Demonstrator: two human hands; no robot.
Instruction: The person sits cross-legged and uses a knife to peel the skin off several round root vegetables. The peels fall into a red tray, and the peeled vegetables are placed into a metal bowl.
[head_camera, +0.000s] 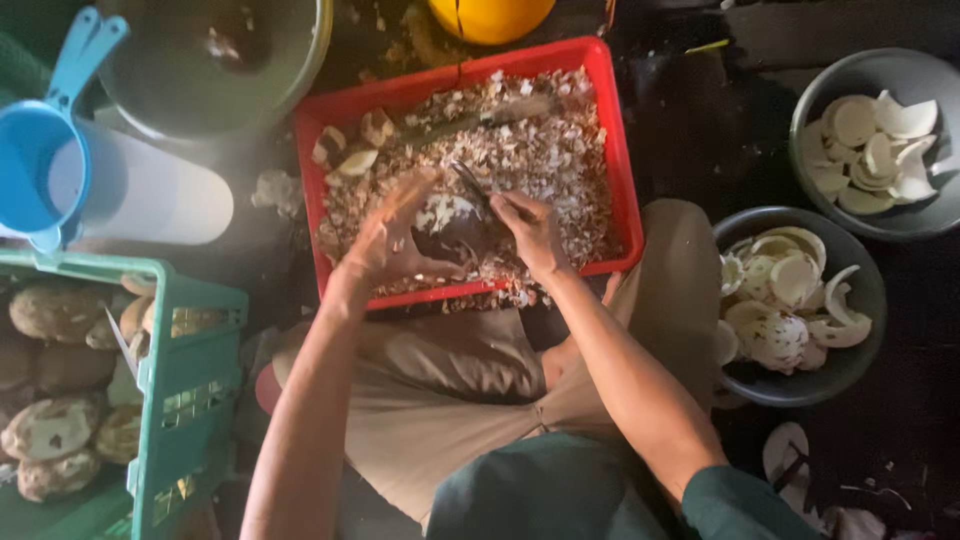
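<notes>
A dark, half-peeled coconut piece (447, 228) is held over the middle of the red crate (615, 150), near its front edge, with white flesh showing on top where the brown skin's been taken off. It's cupped from the left by the left hand (385, 245), fingers spread and a bit motion-blurred, so how tightly it's gripped can't really be told. The right hand (535, 235) is closed around the handle of a knife (478, 192), whose dark blade is laid against the top of the coconut piece. The crate is pretty much filled with brown and white shavings (540, 150), and a few pale chunks are parked in its back left corner. Off to the right, two grey bowls (860, 70) are set on the floor, both loaded with white peeled coconut pieces. On the left, a green crate (185, 400) stacked with brown unpeeled pieces can be seen, with a blue scoop (45, 160) just behind it.
</notes>
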